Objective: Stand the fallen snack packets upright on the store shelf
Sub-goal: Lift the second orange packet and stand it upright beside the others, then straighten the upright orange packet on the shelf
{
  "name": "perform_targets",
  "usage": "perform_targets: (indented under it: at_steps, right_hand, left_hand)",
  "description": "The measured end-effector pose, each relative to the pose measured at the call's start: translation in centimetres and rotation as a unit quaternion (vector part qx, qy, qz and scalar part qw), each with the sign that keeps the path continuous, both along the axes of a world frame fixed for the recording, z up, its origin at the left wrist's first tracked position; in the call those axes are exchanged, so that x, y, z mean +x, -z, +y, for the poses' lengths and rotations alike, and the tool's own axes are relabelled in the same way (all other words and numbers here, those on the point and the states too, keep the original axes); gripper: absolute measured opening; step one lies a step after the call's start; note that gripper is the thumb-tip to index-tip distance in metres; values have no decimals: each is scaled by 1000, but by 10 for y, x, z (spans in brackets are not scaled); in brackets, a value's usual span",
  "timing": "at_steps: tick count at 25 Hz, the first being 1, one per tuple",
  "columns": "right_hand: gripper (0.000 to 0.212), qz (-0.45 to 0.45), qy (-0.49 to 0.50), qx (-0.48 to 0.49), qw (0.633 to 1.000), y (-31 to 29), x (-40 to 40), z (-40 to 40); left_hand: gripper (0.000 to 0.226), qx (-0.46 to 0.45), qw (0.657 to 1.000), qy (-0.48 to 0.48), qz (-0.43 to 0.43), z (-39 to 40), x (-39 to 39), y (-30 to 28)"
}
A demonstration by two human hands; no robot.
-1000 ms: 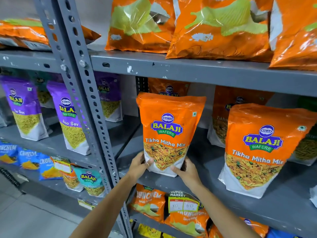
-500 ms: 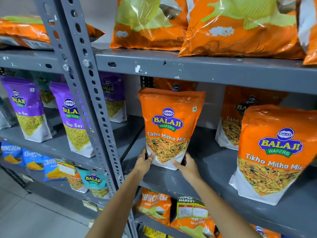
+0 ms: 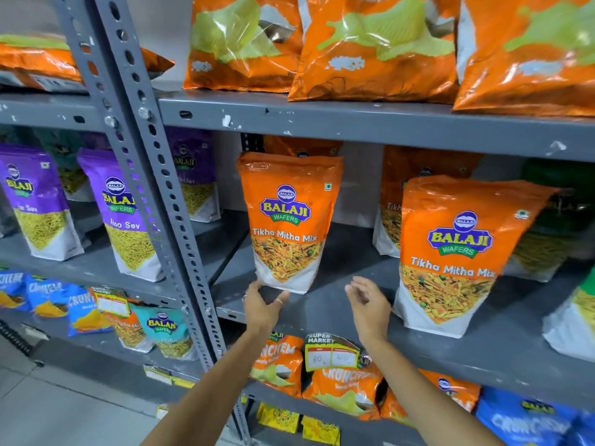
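An orange Tikha Mitha Mix packet [image 3: 288,220] stands upright on the grey middle shelf [image 3: 335,310]. My left hand [image 3: 262,305] is just below its bottom left corner, fingers apart, fingertips at or near the packet's base. My right hand [image 3: 367,304] hangs open to the packet's lower right, clear of it. A second, larger-looking Tikha Mitha Mix packet [image 3: 457,252] stands upright to the right, with two more orange packets [image 3: 391,201] behind in the row.
A perforated grey upright post [image 3: 161,201] borders the bay on the left. Purple Aloo Sev packets [image 3: 124,214] stand in the left bay. Orange chip bags [image 3: 370,49] sit on the shelf above; a green packet [image 3: 553,220] stands at right. Lower shelves hold more packets and a price tag [image 3: 331,352].
Both hands held the packet's bottom corners before. Now the right hand has let go and drawn away to the right; the left hand has loosened. The packet sits further back, upright.
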State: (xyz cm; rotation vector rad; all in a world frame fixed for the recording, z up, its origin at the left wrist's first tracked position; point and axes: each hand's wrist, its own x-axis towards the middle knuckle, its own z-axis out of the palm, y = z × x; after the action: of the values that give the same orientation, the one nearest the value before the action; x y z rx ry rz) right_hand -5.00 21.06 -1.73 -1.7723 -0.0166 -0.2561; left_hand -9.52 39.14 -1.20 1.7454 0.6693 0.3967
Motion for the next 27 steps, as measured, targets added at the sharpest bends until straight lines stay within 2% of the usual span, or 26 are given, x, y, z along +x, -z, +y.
perform_targets:
  at_steps: [3,6,10,13,15,17,19,21,24,27]
  right_hand:
    - [13,-69,44,-13,997,-8,0,-3]
    - [9,-110,71,-53,990,-11,4,-11]
    - [12,-95,129,-73,984,-8,10,-25]
    - [20,-77,149,-54,984,-8,10,-48]
    - [27,-36,129,-39,990,3,19,-68]
    - [37,31,65,-53,996,17,26,-78]
    - [52,79,13,-84,993,25,30,-82]
    - [61,100,1,-111,989,25,32,-82]
    - [61,111,-4,-123,986,24,37,-83]
    - [54,114,-19,-100,988,19,39,-85]
  left_hand:
    - [40,-10,1000,-27,1,-9,1,-3]
    - [37,-23,1000,-5,4,-13,7,-2]
    - [34,-41,999,10,2,-21,12,-1]
    - [36,-65,997,51,4,-42,17,1]
    - [43,-82,991,101,16,-64,22,3]
    - [51,-83,984,153,32,-83,27,2]
    - [56,-63,979,188,41,-96,33,1]
    - [58,-25,976,215,40,-103,41,3]
    - [62,25,973,220,72,-106,55,13]
    - [42,47,974,208,81,-102,65,17]
